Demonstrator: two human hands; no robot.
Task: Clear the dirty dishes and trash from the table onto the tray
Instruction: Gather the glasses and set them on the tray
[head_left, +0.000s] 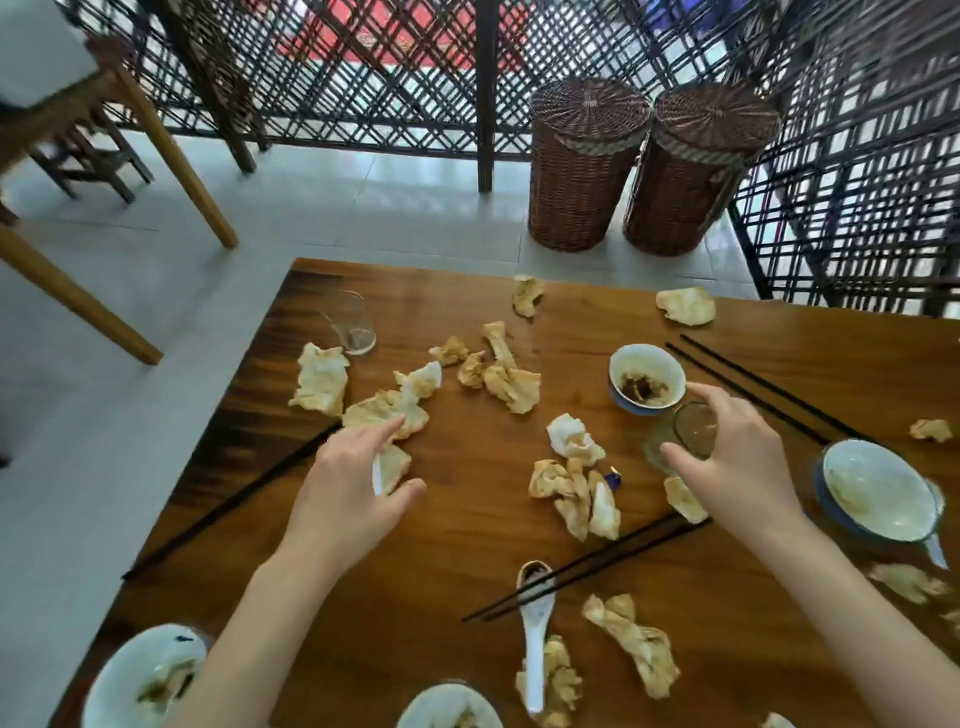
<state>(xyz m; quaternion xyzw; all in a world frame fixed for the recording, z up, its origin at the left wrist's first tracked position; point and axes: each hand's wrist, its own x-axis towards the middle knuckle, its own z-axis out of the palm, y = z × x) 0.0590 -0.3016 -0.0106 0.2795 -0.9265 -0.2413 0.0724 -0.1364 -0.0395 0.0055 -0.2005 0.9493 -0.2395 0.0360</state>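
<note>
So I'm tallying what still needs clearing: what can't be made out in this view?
- Tray: not in the head view at all.
- Near bowl and middle bowl: cut by the bottom edge and the left arm.
- Glass: the right hand covers part; contents unclear.
- Napkin: partly hidden under the left hand.

The left hand (358, 488) pinches a crumpled napkin (390, 467) on the wooden table (452, 545). The right hand (737, 467) grips a clear glass (680, 436) from above, just beside a small dirty bowl (647, 384). Many crumpled napkins lie around. A white spoon (536, 634) lies under black chopsticks (587, 566). A second glass (353, 322) stands near the far left corner.
</note>
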